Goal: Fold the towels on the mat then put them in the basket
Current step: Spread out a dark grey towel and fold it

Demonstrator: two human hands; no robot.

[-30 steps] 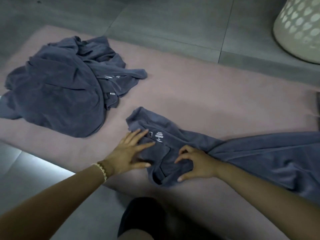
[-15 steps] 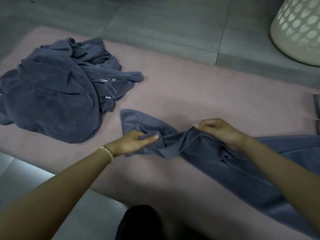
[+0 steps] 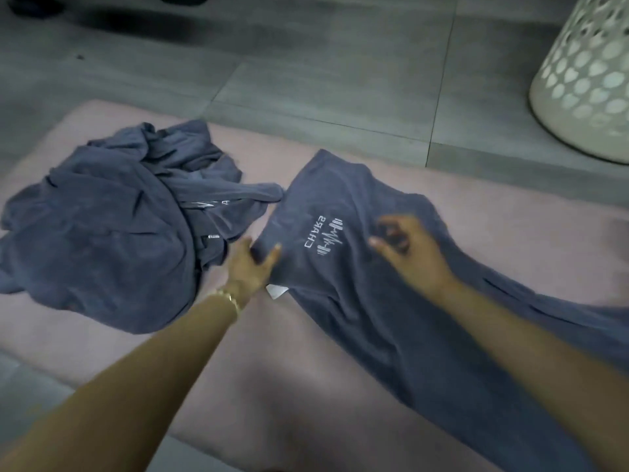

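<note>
From the head camera we look down on a pink mat [image 3: 289, 386] laid on a grey tiled floor [image 3: 306, 80]. Across the mat's middle and right lies one dark blue towel [image 3: 357, 318], spread mostly flat at its far end and running off toward the lower right of the frame, where it wrinkles. A white logo [image 3: 323, 236] is stitched near that far end, and a small white label [image 3: 277, 290] peeks out from under its left edge. Our left hand [image 3: 253, 267] is at that left edge, thumb on top of the cloth and fingers beside it, pinching the edge; a gold bracelet [image 3: 228, 298] sits on the wrist. Our right hand [image 3: 408, 253] is over the towel just right of the logo, fingers loosely curled, but it is blurred and we cannot tell whether it holds the cloth or merely touches it. To the left, a crumpled pile [image 3: 112, 233] of the same blue towels rests on the mat, one strip of it reaching to just beside the spread towel's far left corner. The white perforated basket [image 3: 585, 90] stands on the floor beyond the mat's far right, well apart from both hands and from the towels.
</note>
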